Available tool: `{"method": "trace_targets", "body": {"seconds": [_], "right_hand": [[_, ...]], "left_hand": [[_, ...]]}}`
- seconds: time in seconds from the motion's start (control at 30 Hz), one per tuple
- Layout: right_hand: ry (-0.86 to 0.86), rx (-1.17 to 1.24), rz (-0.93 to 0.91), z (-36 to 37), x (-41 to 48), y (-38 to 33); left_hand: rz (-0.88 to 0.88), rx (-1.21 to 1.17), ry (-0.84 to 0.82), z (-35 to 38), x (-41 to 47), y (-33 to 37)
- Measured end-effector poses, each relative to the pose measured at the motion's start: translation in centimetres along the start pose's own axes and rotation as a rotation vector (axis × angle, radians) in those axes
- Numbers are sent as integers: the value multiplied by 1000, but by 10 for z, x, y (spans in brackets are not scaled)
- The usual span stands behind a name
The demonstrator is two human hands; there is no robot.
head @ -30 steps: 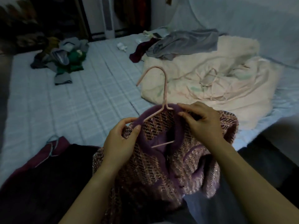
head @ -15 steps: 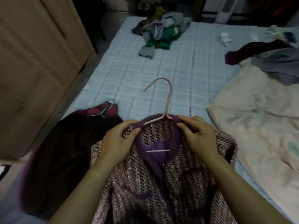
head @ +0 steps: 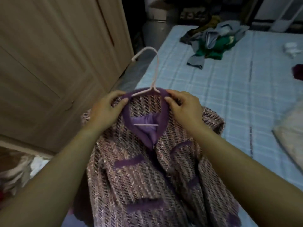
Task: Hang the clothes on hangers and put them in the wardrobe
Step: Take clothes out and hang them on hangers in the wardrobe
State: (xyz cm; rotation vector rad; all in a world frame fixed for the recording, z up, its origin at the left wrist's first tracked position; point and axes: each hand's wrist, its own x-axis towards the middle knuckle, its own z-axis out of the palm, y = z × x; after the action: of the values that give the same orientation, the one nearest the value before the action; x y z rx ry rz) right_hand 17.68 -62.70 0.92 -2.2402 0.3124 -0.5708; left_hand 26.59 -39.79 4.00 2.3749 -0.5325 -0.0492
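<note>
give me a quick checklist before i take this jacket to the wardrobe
1. Hanger in jacket: ok, its hook stands above the collar and its bar shows in the neck.
2. Grip: ok, left hand and right hand pinch the collar beside the hanger.
3. Shoulders seated on hanger: cannot tell, hidden by cloth.
4. Wardrobe door open: not ok, it looks shut.
5. Hand free for the door: not ok, both hold the jacket.

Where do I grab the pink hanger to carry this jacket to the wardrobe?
Probably the bare neck of the pink hanger, just under its hook, coming from above: it stands clear above the jacket, whose purple collar covers most of the hanger's arms.
</note>
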Motion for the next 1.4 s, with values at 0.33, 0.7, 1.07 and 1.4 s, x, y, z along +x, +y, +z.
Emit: {"method": "trace_targets", "body": {"seconds": [0.33, 0.7, 1.07, 1.4], "right_hand": [[-309, -353, 108, 83, -31, -4], [-618, -382, -46, 129, -174, -75], [-772, -236, -606, 285, -204, -270], [-713, 40, -942, 459, -254, -548]], "left_hand": [[-26, 103, -327, 26, -21, -95], [-295, 184, -196, -8, -220, -132], [-673, 319, 246, -177, -335, -226], [-706, 521, 573, -431, -416, -361]]}}
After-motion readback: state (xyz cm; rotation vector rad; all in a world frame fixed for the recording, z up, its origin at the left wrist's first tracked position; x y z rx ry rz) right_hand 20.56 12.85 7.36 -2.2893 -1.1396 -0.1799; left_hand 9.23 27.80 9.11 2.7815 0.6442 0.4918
